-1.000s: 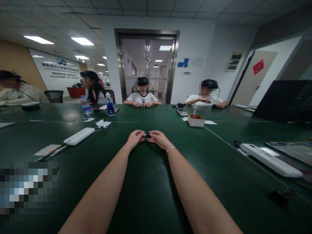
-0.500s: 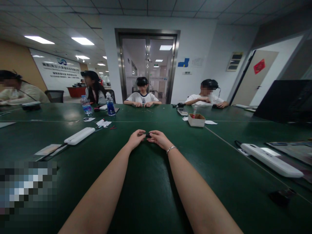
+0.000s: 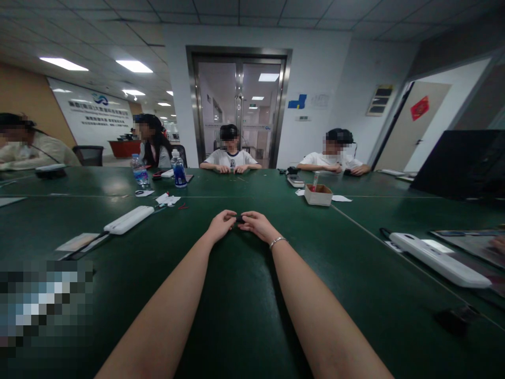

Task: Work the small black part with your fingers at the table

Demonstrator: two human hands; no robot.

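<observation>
Two bare hands are meeting above the middle of a green table (image 3: 236,310), a small dark piece (image 3: 239,219) lying between their fingertips. The right hand (image 3: 257,225) is pinching this piece; the left hand (image 3: 221,224) is keeping its fingers narrowly curled at the opposite end, though whether they are gripping or merely touching cannot be told. A silvery section, visible between the hands one second ago, is no longer showing, suggesting that the parts are now sitting closer together or that the fingers are covering it. Beyond the right hand, an open box (image 3: 319,199) is apparently holding a clear tube (image 3: 316,180), upright, with something red near its base. Farther left, a blue-labelled bottle (image 3: 140,176) and a white-capped bottle (image 3: 179,171) are standing upright, their fill levels remaining unclear. At the right edge, a co-worker's hand (image 3: 498,243) is newly appearing.
</observation>
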